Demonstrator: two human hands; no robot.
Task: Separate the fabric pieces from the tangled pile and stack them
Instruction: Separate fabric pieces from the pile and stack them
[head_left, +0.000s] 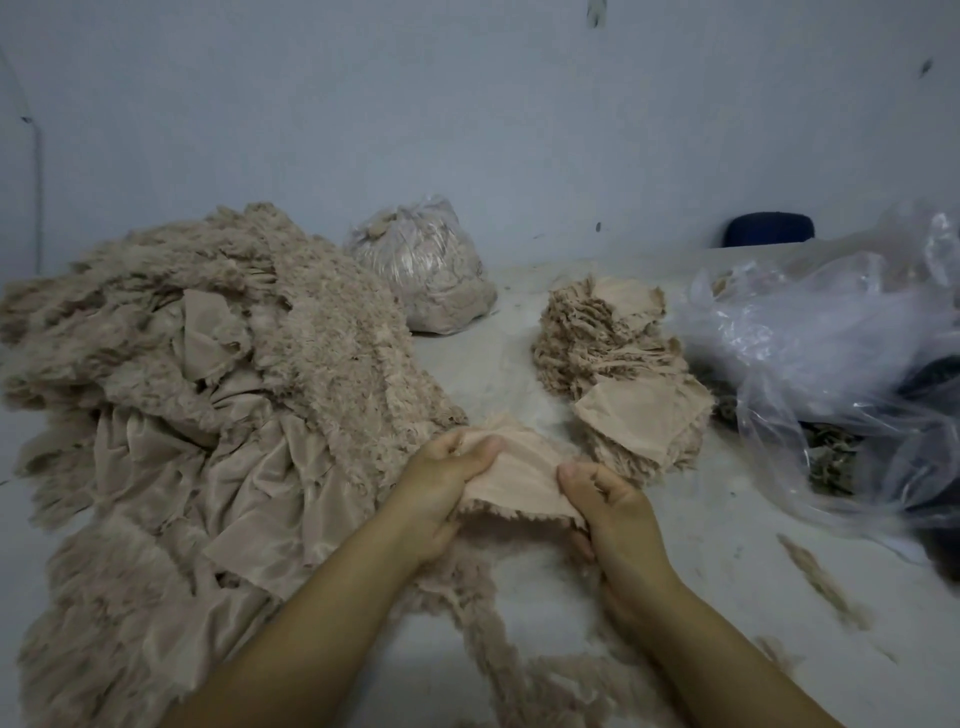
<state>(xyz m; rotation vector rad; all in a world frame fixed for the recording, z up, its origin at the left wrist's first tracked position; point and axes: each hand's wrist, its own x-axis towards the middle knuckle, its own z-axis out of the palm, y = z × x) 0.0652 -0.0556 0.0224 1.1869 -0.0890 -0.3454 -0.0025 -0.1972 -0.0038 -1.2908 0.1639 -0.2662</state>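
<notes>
A big tangled pile of beige furry fabric (223, 395) covers the left of the work surface. A stack of separated pieces (618, 364) lies right of centre, smooth backing up on its front piece. Between them I hold one beige fabric piece (511, 475), backing side up. My left hand (441, 483) grips its left edge, thumb on top. My right hand (605, 506) grips its right edge, thumb on top. A furry strip (483, 623) trails below the hands.
A tied plastic bag of fabric scraps (426, 270) sits at the back centre. Crumpled clear plastic sheeting (841, 358) fills the right side. A dark blue object (769, 228) stands behind it. Loose fluff (826, 582) litters the grey surface (493, 364).
</notes>
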